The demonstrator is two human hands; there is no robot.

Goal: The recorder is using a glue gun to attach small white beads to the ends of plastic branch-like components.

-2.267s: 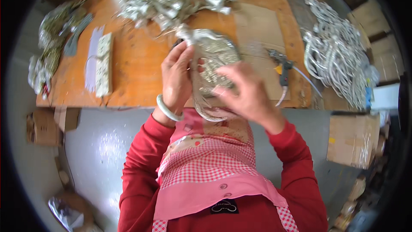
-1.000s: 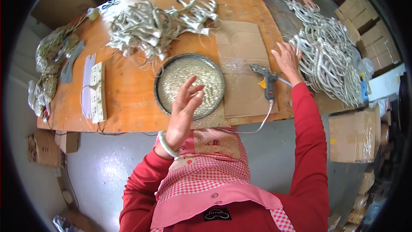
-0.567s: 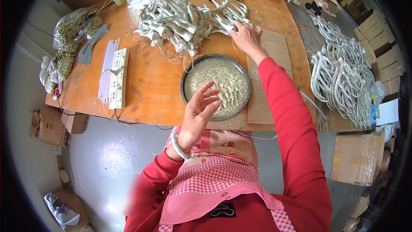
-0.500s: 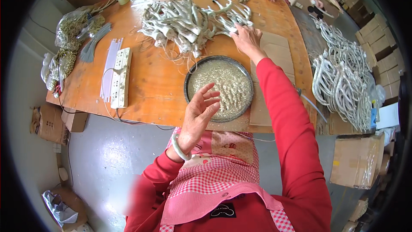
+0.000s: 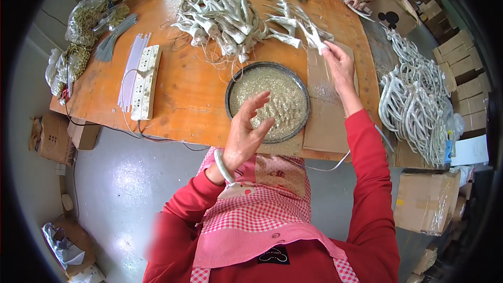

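Pinched between my right fingertips was one pale antler, held at the near edge of the heap of bare antlers at the far middle of the bench; my right hand was stretched well out over the cardboard sheet to hold it. My left hand had a loose, open grip on nothing at all, fingers spread and raised above the near rim of the round pan of glitter, which sat between me and the heap. By my reckoning the work was somewhere in its middle: a big stack of antlers lay off the right end of the bench, seemingly finished, though I could not tell their coating from this far, while the heap ahead was large and waiting. The piece in my fingers had not yet reached the pan. A power strip lay well to the left, apart from it all.
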